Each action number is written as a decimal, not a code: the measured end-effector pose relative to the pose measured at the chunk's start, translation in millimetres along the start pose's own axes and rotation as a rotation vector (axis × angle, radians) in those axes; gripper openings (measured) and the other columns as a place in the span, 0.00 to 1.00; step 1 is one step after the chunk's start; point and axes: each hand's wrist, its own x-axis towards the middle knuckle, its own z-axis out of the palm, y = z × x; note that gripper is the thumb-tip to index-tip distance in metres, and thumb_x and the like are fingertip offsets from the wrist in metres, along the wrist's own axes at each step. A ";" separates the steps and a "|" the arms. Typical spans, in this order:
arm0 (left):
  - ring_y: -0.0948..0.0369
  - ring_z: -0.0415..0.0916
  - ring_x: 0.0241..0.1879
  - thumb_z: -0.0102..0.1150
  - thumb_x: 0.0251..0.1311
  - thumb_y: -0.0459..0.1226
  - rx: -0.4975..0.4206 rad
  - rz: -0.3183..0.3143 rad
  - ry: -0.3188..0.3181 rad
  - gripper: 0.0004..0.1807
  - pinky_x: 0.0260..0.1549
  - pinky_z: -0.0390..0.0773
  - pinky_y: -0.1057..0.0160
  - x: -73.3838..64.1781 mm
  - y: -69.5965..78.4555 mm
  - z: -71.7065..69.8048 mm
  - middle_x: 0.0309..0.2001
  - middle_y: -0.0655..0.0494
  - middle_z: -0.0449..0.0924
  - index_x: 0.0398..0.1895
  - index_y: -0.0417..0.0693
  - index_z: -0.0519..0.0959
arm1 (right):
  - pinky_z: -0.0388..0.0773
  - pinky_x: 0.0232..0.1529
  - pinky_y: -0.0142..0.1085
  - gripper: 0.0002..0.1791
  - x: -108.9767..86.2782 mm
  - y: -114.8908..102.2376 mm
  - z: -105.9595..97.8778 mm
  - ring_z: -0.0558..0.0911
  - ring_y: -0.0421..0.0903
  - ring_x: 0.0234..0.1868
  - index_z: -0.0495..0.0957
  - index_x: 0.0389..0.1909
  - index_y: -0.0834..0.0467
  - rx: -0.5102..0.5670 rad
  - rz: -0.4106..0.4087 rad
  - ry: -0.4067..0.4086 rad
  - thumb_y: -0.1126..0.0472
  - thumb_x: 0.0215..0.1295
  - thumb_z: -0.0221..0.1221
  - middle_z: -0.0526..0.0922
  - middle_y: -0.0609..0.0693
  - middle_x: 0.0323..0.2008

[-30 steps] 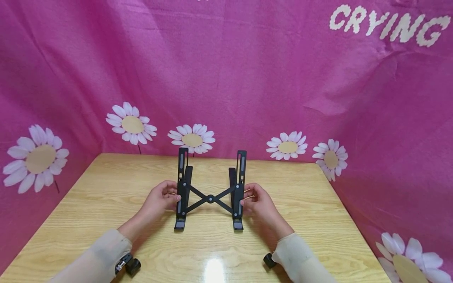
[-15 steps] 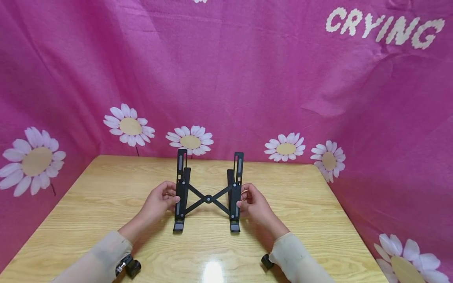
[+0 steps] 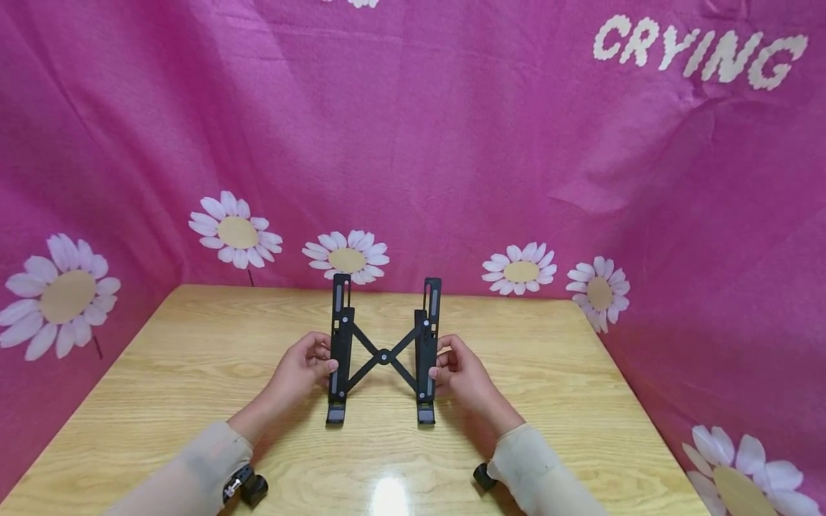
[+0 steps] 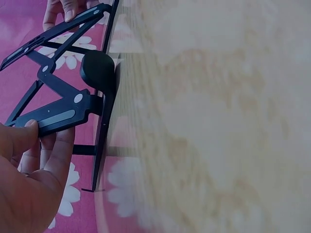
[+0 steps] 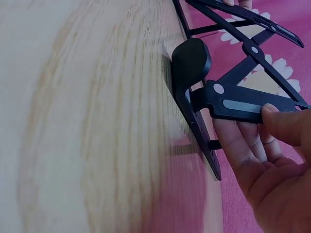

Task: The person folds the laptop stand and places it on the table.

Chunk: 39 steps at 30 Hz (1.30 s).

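Observation:
A black folding laptop stand (image 3: 341, 351) stands unfolded on the wooden table, its two side rails joined by an X-shaped cross brace with a round pivot in the middle. My left hand (image 3: 308, 367) pinches the left rail from outside, thumb on top and fingers beneath, as the left wrist view shows on the laptop stand (image 4: 53, 116). On the other side my right hand (image 3: 466, 373) pinches the right rail the same way, its thumb by the grey pad of the laptop stand (image 5: 243, 104) in the right wrist view. Small lipped feet point toward me.
The light wooden table (image 3: 193, 358) meets a pink cloth backdrop (image 3: 413, 143) printed with daisies and white letters. Black wrist devices (image 3: 254, 490) sit at the sleeve cuffs, close to the tabletop. A bright glare spot lies on the near part of the table.
The two rails of the laptop stand have come closer together, and the cross brace has grown steeper. My left hand has moved right with its rail; the right hand has shifted slightly left.

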 end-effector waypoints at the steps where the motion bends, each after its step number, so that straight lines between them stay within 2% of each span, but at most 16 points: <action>1: 0.57 0.79 0.33 0.58 0.67 0.22 0.007 -0.002 0.001 0.14 0.32 0.87 0.56 -0.4 0.0 0.4 0.40 0.44 0.75 0.54 0.37 0.73 | 0.88 0.34 0.51 0.20 0.0 -0.2 1.0 0.80 0.49 0.32 0.71 0.54 0.60 0.001 -0.001 -0.001 0.79 0.66 0.59 0.76 0.59 0.35; 8: 0.56 0.78 0.34 0.57 0.69 0.23 0.007 -0.019 0.010 0.13 0.32 0.86 0.56 0.4 0.4 0.6 0.40 0.46 0.75 0.54 0.38 0.73 | 0.88 0.36 0.54 0.19 1.3 -4.3 7.6 0.81 0.50 0.33 0.70 0.55 0.59 -0.027 -0.010 -0.014 0.78 0.68 0.59 0.77 0.60 0.36; 15: 0.57 0.78 0.34 0.57 0.68 0.23 -0.009 -0.010 -0.003 0.12 0.31 0.85 0.57 2.3 -0.8 4.8 0.38 0.46 0.75 0.52 0.37 0.72 | 0.88 0.34 0.53 0.19 2.9 -0.5 9.7 0.81 0.50 0.32 0.71 0.54 0.58 -0.020 -0.013 -0.005 0.78 0.67 0.59 0.77 0.59 0.35; 20: 0.57 0.79 0.33 0.56 0.68 0.22 -0.002 -0.013 -0.018 0.12 0.32 0.86 0.56 2.2 -0.7 9.6 0.39 0.46 0.76 0.52 0.36 0.72 | 0.88 0.33 0.51 0.20 0.1 -0.7 15.0 0.81 0.49 0.32 0.71 0.54 0.59 -0.053 -0.046 -0.005 0.79 0.66 0.59 0.78 0.58 0.34; 25: 0.57 0.79 0.32 0.56 0.68 0.22 0.003 -0.013 -0.013 0.11 0.31 0.86 0.56 1.9 -0.4 11.4 0.38 0.45 0.77 0.51 0.36 0.73 | 0.88 0.34 0.50 0.20 -0.4 -2.1 16.7 0.82 0.49 0.33 0.71 0.55 0.57 -0.083 -0.036 -0.004 0.78 0.67 0.59 0.78 0.58 0.35; 31: 0.56 0.79 0.34 0.57 0.68 0.23 0.012 -0.018 -0.006 0.11 0.31 0.85 0.57 4.8 2.9 14.5 0.39 0.45 0.77 0.51 0.37 0.74 | 0.88 0.33 0.50 0.20 1.1 -4.2 16.7 0.81 0.49 0.32 0.72 0.54 0.57 -0.055 -0.043 0.016 0.79 0.66 0.59 0.78 0.59 0.35; 39: 0.58 0.78 0.31 0.58 0.66 0.21 -0.007 -0.009 -0.027 0.11 0.30 0.85 0.57 6.6 3.0 23.7 0.36 0.47 0.75 0.49 0.36 0.74 | 0.88 0.32 0.49 0.20 1.3 -0.8 21.6 0.81 0.48 0.31 0.71 0.54 0.58 -0.034 -0.067 -0.010 0.78 0.67 0.59 0.79 0.60 0.35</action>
